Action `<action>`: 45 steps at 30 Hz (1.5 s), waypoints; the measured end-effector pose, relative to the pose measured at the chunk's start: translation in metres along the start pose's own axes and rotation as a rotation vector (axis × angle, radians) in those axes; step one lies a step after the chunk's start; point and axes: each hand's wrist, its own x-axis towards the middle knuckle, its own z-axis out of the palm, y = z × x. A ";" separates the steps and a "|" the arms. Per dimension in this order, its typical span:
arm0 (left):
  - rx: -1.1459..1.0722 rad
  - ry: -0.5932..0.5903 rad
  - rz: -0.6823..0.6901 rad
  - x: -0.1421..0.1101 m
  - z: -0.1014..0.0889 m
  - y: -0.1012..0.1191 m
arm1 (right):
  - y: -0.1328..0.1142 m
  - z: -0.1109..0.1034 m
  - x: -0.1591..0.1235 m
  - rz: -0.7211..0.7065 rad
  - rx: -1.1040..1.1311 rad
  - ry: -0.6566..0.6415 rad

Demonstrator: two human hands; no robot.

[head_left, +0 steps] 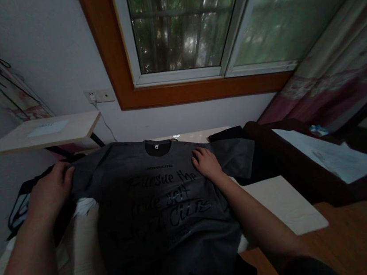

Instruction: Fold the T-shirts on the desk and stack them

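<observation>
A dark grey T-shirt [166, 215] lies spread in front of me, front side up, with black lettering on its chest and a small white label inside the neck. Its collar points away from me, and its hem runs down toward my body. At the left, my left hand [55, 182] is closed on the end of one sleeve, thumb and fingers pinching the cloth. My right hand [205, 161] rests on the shirt near the opposite shoulder, its fingers apart and slightly bent on the fabric. The other sleeve stretches out to the right beyond it.
Under the shirt is a pale table [285, 205]. Dark cloth items [27, 205] lie at its left end. A raised wooden shelf [45, 132] stands at the back left. To the right, a dark brown piece of furniture [308, 171] carries a white sheet [332, 152]. A window [190, 25] is behind.
</observation>
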 end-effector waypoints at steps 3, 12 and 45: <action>0.019 -0.079 0.055 0.008 0.003 0.002 | 0.001 0.000 0.000 0.000 0.004 0.000; 0.132 0.216 0.324 -0.021 0.027 0.040 | 0.001 0.003 0.000 0.000 -0.003 0.010; -0.047 -0.003 0.491 -0.023 0.153 0.135 | 0.036 0.016 0.063 0.050 -0.096 -0.061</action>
